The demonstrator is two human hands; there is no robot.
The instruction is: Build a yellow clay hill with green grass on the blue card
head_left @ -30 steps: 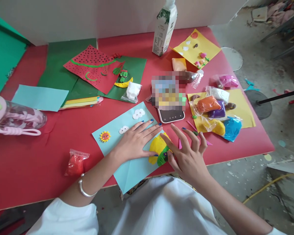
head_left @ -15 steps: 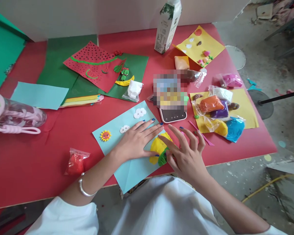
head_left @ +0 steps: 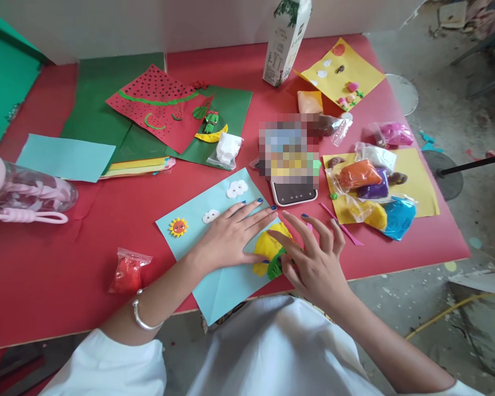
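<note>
A light blue sheet of paper [head_left: 218, 291] lies at an angle near the table's front edge. It bears a clay sun [head_left: 178, 227] and two white clay clouds [head_left: 236, 189]. My left hand [head_left: 231, 236] rests flat on the sheet, fingers spread, with its thumb on a flattened patch of yellow clay [head_left: 264, 247]. Green clay [head_left: 275, 265] overlaps that patch at the sheet's right corner. Over the corner is my right hand [head_left: 315, 258], fingers apart and bent, its index fingertip on the yellow clay and its thumb by the green. Part of the clay is hidden beneath my hands.
Beyond the sheet lies a phone [head_left: 295, 192], its screen blurred. Bagged clay [head_left: 358, 175] covers a yellow sheet at right, beside a pink tool [head_left: 342, 224]. A carton [head_left: 286, 44] stands behind. Red clay in a bag [head_left: 130, 272] and a clear bottle [head_left: 37, 187] are at left.
The view has shifted slightly. Both hands keep nearly the same place on the sheet and clay, and no object has visibly moved.
</note>
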